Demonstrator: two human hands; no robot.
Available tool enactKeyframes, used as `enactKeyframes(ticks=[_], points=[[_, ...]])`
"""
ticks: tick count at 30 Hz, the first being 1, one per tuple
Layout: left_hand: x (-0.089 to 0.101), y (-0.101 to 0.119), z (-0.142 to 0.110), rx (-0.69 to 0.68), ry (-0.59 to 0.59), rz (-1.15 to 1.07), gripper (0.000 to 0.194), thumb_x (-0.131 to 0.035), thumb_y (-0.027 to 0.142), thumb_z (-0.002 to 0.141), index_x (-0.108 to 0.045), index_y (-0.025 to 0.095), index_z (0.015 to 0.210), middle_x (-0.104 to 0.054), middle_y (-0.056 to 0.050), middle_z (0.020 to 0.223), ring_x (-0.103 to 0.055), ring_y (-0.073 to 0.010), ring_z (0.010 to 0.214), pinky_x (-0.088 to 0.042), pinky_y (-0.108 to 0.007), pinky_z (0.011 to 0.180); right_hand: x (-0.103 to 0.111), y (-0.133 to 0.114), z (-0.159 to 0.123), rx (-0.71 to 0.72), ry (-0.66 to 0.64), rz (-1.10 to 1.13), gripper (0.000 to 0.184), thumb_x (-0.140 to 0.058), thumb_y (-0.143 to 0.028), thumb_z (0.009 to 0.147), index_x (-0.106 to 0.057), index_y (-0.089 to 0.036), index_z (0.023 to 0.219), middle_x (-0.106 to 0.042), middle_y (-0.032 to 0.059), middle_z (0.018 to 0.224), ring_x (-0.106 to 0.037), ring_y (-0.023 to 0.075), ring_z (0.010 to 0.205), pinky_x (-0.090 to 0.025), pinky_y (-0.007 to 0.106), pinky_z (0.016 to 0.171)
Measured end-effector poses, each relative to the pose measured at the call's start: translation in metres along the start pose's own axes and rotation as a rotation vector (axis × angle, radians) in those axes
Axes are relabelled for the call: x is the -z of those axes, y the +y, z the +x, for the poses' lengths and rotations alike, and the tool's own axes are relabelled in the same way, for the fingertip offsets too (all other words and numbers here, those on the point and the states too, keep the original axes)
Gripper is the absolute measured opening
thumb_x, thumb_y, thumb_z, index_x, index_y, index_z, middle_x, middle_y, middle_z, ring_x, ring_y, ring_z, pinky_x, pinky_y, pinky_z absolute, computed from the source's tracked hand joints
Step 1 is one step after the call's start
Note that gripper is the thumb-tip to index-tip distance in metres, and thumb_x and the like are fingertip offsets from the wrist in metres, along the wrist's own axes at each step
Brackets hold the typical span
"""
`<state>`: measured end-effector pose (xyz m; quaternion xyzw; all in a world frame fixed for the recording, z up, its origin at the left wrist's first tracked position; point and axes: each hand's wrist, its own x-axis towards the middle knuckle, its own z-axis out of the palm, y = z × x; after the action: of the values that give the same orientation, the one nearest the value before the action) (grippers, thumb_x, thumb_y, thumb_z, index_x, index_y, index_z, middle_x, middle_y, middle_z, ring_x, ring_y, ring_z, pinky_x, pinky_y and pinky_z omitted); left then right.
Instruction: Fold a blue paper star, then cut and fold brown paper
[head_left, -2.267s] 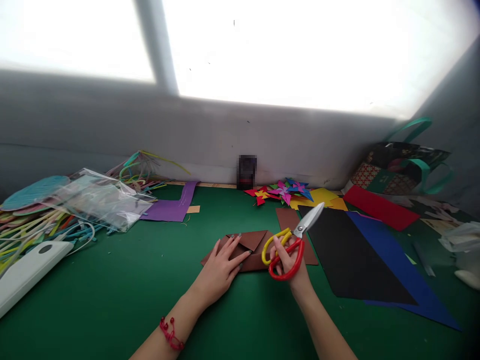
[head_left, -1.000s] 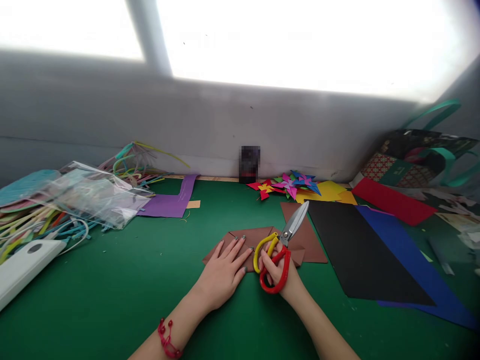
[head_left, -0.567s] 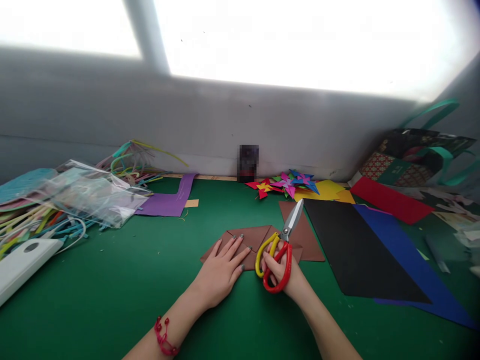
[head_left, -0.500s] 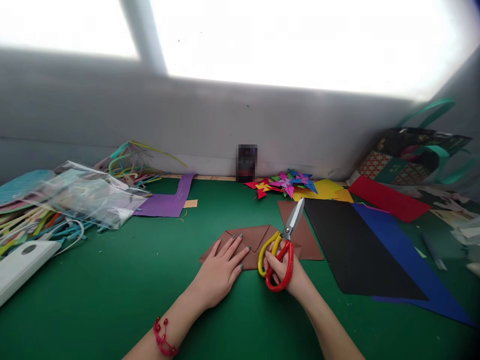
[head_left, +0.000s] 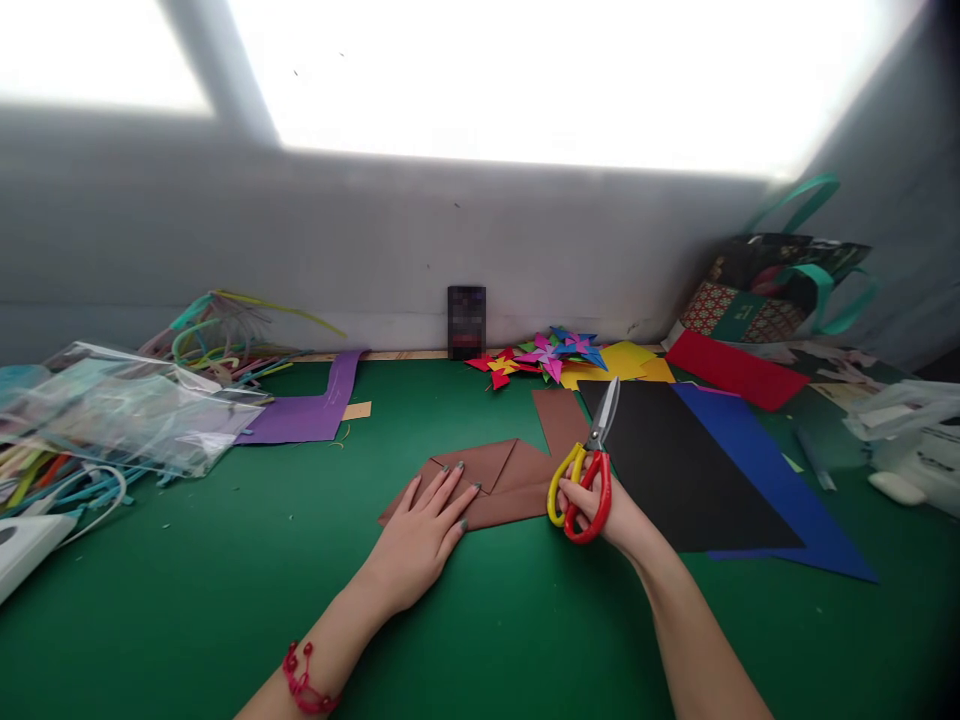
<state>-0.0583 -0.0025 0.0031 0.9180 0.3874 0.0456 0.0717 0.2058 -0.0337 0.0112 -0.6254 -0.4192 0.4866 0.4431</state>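
My left hand (head_left: 421,535) lies flat with its fingers spread on a folded piece of brown paper (head_left: 502,490), covering the paper's left part. Crease lines show on the paper's upper side. In my right hand (head_left: 589,500) is a pair of scissors (head_left: 598,440) with one yellow and one red handle, gripped round the handles. The blades are together and point up and away from me. That hand is at the right end of the folded paper; I cannot tell whether it touches it. Behind it lies another piece of brown paper (head_left: 556,420).
Black paper (head_left: 675,470) and blue paper (head_left: 817,530) overlap on the right. Folded paper stars (head_left: 551,355), yellow sheets (head_left: 630,362) and a red sheet (head_left: 735,370) lie at the back. To the left are purple paper (head_left: 292,418) and a clear plastic bag (head_left: 150,400). A phone (head_left: 466,323) leans on the wall.
My right hand has moved right with the scissors, uncovering more of the folded brown paper's right end. My left hand stays flat on the paper. The view has turned slightly to the right.
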Motion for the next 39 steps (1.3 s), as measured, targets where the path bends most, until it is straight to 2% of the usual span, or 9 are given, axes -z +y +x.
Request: enactKeyframes(ticks=[4,11,18,22,25,29,33,36,39], points=[[-0.001,0.0,-0.001,0.005,-0.003,-0.001,0.045,-0.019,0.04,0.092,-0.013,0.035,0.136,-0.01,0.004,0.145,-0.014,-0.019,0.131,-0.013,-0.042,0.106,0.01,-0.001,0.0,0.01,-0.017,0.015,0.019,-0.055,-0.028,0.069,-0.049,-0.016,0.057,-0.056,0.0002,0.049,-0.045,0.0087,0.035,-0.032,0.019,0.033],[-0.003,-0.001,0.0,-0.006,0.019,0.003,0.046,-0.02,0.039,0.091,-0.012,0.034,0.136,-0.011,0.004,0.145,-0.015,-0.0194,0.131,-0.013,-0.042,0.106,0.018,0.003,0.0,0.018,-0.008,-0.001,0.018,-0.057,-0.027,0.069,-0.05,-0.015,0.057,-0.056,0.0006,0.05,-0.046,0.0091,0.037,-0.032,0.019,0.034],[-0.001,0.001,-0.001,0.001,0.009,0.007,0.045,-0.019,0.039,0.092,-0.014,0.034,0.136,-0.011,0.004,0.145,-0.014,-0.0187,0.131,-0.012,-0.042,0.106,0.016,-0.01,-0.007,0.106,-0.008,-0.199,0.02,-0.051,-0.028,0.073,-0.05,-0.016,0.058,-0.057,0.001,0.053,-0.052,0.0116,0.045,-0.041,0.023,0.044],[0.0,0.002,-0.001,0.008,0.019,0.002,0.044,-0.019,0.039,0.092,-0.017,0.035,0.135,-0.013,0.004,0.144,-0.014,-0.0193,0.131,-0.012,-0.042,0.106,0.004,-0.015,-0.008,0.103,0.066,-0.249,0.011,-0.052,-0.027,0.072,-0.048,-0.019,0.066,-0.057,-0.0004,0.053,-0.053,0.0134,0.045,-0.042,0.024,0.044],[0.001,0.002,-0.001,0.011,0.023,-0.007,0.044,-0.019,0.039,0.091,-0.018,0.034,0.135,-0.013,0.004,0.144,-0.015,-0.0197,0.131,-0.012,-0.042,0.106,-0.012,-0.008,-0.002,0.134,0.097,-0.105,0.014,-0.056,-0.028,0.068,-0.045,-0.02,0.067,-0.055,-0.0014,0.049,-0.052,0.0147,0.042,-0.042,0.026,0.041],[0.001,0.003,-0.001,0.016,0.012,-0.031,0.044,-0.019,0.039,0.091,-0.018,0.034,0.135,-0.012,0.003,0.144,-0.014,-0.0205,0.131,-0.012,-0.043,0.106,-0.046,-0.002,0.001,0.14,0.013,0.098,0.019,-0.055,-0.032,0.069,-0.039,-0.021,0.071,-0.048,-0.006,0.042,-0.049,0.0129,0.037,-0.041,0.024,0.037],[0.001,0.004,-0.002,0.02,-0.004,-0.072,0.044,-0.019,0.038,0.092,-0.018,0.034,0.135,-0.011,0.003,0.145,-0.013,-0.02,0.131,-0.01,-0.045,0.106,-0.078,-0.005,-0.003,0.105,-0.084,0.133,0.022,-0.049,-0.037,0.072,-0.034,-0.021,0.075,-0.051,-0.0078,0.045,-0.034,0.0061,0.023,-0.025,0.018,0.024],[0.003,0.0,-0.002,0.029,-0.006,-0.141,0.043,-0.017,0.037,0.092,-0.02,0.034,0.135,-0.013,0.004,0.144,-0.015,-0.017,0.131,-0.01,-0.041,0.107,-0.087,-0.007,-0.003,0.123,-0.119,0.151,0.022,-0.049,-0.036,0.072,-0.032,-0.021,0.075,-0.052,-0.0082,0.047,-0.034,0.005,0.023,-0.025,0.016,0.024],[0.01,-0.015,-0.002,0.036,-0.015,-0.222,0.041,-0.016,0.035,0.093,-0.029,0.036,0.131,-0.023,0.008,0.142,-0.021,-0.0113,0.129,-0.015,-0.034,0.107,-0.085,-0.004,0.0,0.113,-0.14,0.154,0.022,-0.048,-0.035,0.073,-0.031,-0.022,0.075,-0.052,-0.0091,0.046,-0.033,0.0043,0.023,-0.024,0.015,0.024]])
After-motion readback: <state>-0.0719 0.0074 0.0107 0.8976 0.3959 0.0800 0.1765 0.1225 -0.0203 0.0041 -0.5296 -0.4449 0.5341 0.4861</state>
